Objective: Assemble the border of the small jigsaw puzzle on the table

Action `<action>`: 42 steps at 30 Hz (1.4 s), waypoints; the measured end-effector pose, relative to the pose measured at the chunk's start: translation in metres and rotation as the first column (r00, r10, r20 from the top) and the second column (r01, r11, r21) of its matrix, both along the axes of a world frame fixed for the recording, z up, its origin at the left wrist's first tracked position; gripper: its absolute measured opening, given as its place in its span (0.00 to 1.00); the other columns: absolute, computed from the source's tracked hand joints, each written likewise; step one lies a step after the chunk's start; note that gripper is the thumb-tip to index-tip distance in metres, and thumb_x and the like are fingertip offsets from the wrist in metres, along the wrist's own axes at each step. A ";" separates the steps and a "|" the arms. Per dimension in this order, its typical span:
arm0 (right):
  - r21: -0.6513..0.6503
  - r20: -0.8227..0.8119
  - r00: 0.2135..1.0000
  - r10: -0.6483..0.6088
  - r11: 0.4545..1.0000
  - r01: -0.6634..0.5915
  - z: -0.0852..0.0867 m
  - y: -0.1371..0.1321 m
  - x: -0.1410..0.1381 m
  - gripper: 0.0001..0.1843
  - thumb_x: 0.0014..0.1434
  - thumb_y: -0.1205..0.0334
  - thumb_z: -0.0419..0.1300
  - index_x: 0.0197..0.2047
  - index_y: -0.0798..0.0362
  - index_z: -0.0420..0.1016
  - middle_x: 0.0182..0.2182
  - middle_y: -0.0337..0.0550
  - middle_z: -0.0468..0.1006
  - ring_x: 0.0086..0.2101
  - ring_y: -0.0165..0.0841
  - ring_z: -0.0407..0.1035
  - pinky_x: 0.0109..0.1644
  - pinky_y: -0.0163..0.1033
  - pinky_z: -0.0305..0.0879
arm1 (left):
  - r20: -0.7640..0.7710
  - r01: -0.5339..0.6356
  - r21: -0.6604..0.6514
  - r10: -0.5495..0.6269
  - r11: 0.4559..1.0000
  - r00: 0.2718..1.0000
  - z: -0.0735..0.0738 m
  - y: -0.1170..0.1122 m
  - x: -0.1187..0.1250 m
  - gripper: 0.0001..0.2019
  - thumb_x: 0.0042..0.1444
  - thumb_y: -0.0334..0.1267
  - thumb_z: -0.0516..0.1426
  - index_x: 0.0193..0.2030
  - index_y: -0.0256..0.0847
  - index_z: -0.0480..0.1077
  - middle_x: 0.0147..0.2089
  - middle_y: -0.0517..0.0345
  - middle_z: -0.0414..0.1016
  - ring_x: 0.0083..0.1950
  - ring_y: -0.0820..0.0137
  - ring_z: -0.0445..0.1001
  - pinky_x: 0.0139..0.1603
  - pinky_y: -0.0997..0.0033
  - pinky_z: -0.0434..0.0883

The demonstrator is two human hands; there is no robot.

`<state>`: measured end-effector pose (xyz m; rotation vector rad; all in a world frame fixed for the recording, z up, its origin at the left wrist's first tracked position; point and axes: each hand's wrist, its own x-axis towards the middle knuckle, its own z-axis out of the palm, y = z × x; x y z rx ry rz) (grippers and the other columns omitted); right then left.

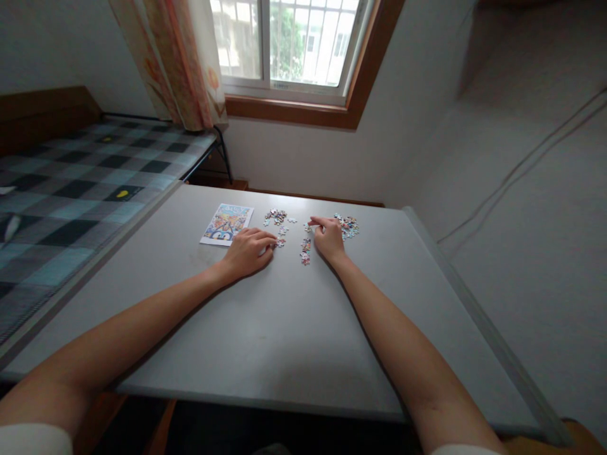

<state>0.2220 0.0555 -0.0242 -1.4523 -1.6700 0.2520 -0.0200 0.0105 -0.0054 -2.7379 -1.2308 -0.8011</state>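
My left hand [250,253] rests on the table with its fingers curled, and its fingertips close on a jigsaw piece [281,242]. Just above that lies another loose piece [283,230]. To the right, my right hand [329,239] has its index finger reaching left and its other fingers bent, with its fingertips at a small jigsaw piece [307,227]. Below these fingertips runs a short joined strip of jigsaw pieces [305,251]. One pile of pieces [275,217] lies beyond my hands, and a second pile [349,226] sits beside my right hand, partly hidden by it.
A printed picture sheet [227,222] lies left of the pieces, its lower right corner by my left hand. The white table [265,341] has raised side edges. A bed with a checked cover [118,164] stands left, a wall and window [294,44] ahead.
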 end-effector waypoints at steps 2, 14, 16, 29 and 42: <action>-0.014 0.003 1.000 -0.008 1.000 0.008 -0.001 0.000 0.000 0.21 0.53 0.74 0.50 0.42 0.54 0.81 0.35 0.43 0.83 0.43 0.39 0.68 0.57 0.47 0.60 | 0.000 -0.032 -0.013 0.032 0.999 0.999 0.000 0.001 0.000 0.10 0.58 0.34 0.53 0.38 0.43 0.77 0.43 0.57 0.80 0.43 0.64 0.74 0.49 0.59 0.68; 0.011 -0.021 1.000 -0.023 1.000 0.024 0.000 0.001 -0.001 0.19 0.53 0.71 0.51 0.41 0.53 0.82 0.35 0.43 0.83 0.42 0.40 0.69 0.56 0.49 0.62 | -0.031 -0.313 -0.089 0.312 0.946 0.950 -0.005 0.005 0.001 0.17 0.58 0.40 0.53 0.53 0.44 0.72 0.58 0.50 0.71 0.58 0.52 0.65 0.56 0.47 0.61; 0.014 -0.018 1.000 -0.015 1.000 0.015 0.000 0.001 -0.001 0.19 0.54 0.70 0.51 0.41 0.52 0.82 0.35 0.42 0.83 0.41 0.40 0.69 0.56 0.49 0.61 | -0.037 -0.307 -0.111 0.305 0.945 0.952 -0.008 0.007 0.000 0.19 0.59 0.42 0.52 0.57 0.45 0.69 0.62 0.50 0.69 0.63 0.51 0.61 0.59 0.43 0.58; 0.003 -0.010 1.000 0.000 1.000 0.000 0.000 0.000 -0.003 0.17 0.55 0.69 0.53 0.42 0.55 0.82 0.36 0.45 0.83 0.42 0.41 0.68 0.55 0.48 0.62 | -0.082 -0.305 -0.127 0.296 0.944 0.952 -0.009 0.007 0.001 0.20 0.61 0.46 0.51 0.58 0.46 0.68 0.64 0.52 0.68 0.65 0.48 0.60 0.61 0.39 0.54; 0.018 -0.020 1.000 0.010 1.000 -0.009 -0.001 0.001 -0.002 0.17 0.55 0.67 0.53 0.41 0.52 0.81 0.35 0.44 0.83 0.43 0.41 0.68 0.55 0.49 0.62 | -0.059 -0.286 -0.119 0.281 0.951 0.958 -0.003 0.003 0.002 0.16 0.60 0.44 0.52 0.51 0.43 0.72 0.60 0.48 0.69 0.61 0.50 0.63 0.60 0.45 0.57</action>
